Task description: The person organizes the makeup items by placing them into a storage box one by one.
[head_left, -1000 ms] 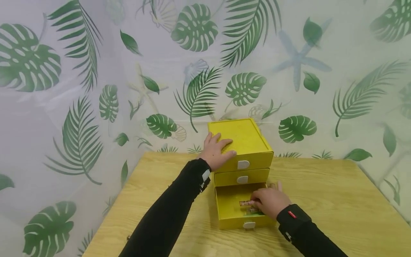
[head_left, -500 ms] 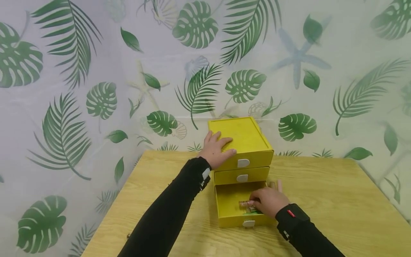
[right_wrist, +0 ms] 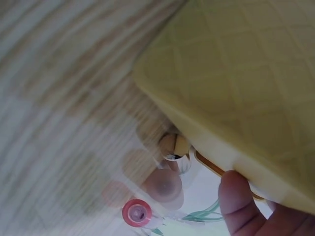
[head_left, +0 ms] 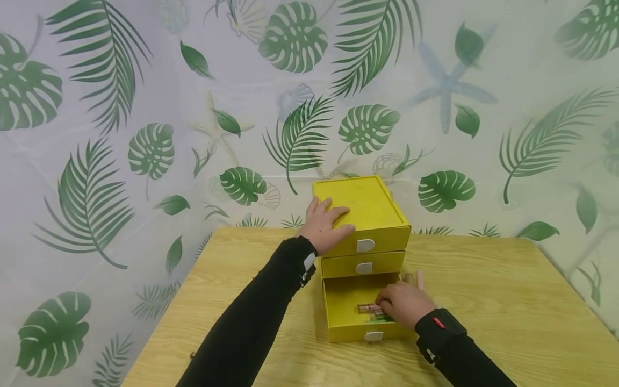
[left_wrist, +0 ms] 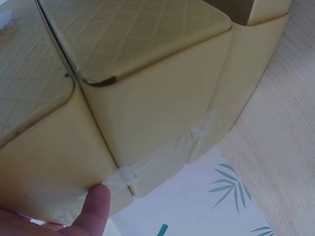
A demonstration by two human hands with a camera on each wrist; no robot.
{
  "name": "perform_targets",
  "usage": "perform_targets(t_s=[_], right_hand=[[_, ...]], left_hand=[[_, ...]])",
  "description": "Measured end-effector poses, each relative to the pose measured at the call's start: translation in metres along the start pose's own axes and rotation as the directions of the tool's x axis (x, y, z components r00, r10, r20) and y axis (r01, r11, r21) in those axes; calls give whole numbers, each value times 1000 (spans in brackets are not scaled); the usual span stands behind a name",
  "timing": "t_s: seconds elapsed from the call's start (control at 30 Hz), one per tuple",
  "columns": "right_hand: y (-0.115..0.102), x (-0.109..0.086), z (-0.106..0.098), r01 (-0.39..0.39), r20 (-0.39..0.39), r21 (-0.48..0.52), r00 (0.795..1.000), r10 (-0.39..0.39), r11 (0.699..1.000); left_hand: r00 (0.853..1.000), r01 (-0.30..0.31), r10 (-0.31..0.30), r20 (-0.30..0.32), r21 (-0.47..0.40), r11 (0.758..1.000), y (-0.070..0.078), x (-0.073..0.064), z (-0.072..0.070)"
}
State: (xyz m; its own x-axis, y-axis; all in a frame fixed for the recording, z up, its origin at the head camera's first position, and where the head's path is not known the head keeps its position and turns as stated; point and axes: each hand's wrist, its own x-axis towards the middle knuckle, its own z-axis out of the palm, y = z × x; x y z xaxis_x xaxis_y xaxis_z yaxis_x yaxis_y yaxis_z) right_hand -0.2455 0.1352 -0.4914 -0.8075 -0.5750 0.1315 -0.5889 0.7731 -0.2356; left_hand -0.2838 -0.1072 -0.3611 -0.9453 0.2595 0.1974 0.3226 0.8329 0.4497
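Note:
A yellow drawer box (head_left: 358, 201) stands on the table, its bottom drawer (head_left: 348, 306) pulled out. My left hand (head_left: 324, 228) rests on the box's left top edge, fingers spread. In the left wrist view, a finger (left_wrist: 96, 206) touches the box's side near clear tape. My right hand (head_left: 406, 302) reaches over the open drawer's right wall. Its curled fingertips pinch the end of a small pinkish tube (head_left: 365, 308). Another small tube (head_left: 379, 313) and something green lie beside it, partly covered by the hand. In the right wrist view, the thumb (right_wrist: 236, 196) lies against the yellow drawer's wall.
Small upright items stand on the table right of the drawer, among them a red-ringed round one (right_wrist: 137, 213) and a brownish one (right_wrist: 165, 184). Two drawers (head_left: 364, 263) above are closed. A leaf-patterned sheet (head_left: 377, 134) hangs behind the wooden table (head_left: 488, 301).
The pinkish tube has shifted slightly left in the drawer, showing more of its length. My right fingers moved only a little. The left hand has stayed on the box.

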Motion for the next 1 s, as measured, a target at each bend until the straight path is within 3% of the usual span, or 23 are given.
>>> perform_targets(t_s=[0.13,0.27,0.4,0.5,0.6,0.73,0.87,1.0], right_hand=[[3,-2,1,42,-45,17,998,-41,999],[14,-6,0,71,-167,32,984,-65,997],[32,-9,-8,47,-288,45,957,-32,998],[48,-12,-17,-8,-327,65,945,29,998],[66,-18,-22,-49,-322,50,945,63,998],[84,-23,-22,-76,-261,-37,963,64,996],[94,-24,-13,-100,-183,-107,980,79,989],[99,-24,-2,-103,-164,-144,983,79,984]], left_hand=[[1000,-1,1,12,-3,1000,-2,1,0],[1000,-3,3,26,3,1000,-3,3,-2],[999,-13,12,32,9,1000,-4,5,-5],[999,-17,16,31,11,1000,-6,7,-7],[1000,-19,19,23,14,1000,-6,8,-7],[1000,-23,23,21,17,1000,-6,8,-5],[999,-28,28,22,14,999,-6,7,-5],[999,-33,33,17,0,999,-7,5,-4]])
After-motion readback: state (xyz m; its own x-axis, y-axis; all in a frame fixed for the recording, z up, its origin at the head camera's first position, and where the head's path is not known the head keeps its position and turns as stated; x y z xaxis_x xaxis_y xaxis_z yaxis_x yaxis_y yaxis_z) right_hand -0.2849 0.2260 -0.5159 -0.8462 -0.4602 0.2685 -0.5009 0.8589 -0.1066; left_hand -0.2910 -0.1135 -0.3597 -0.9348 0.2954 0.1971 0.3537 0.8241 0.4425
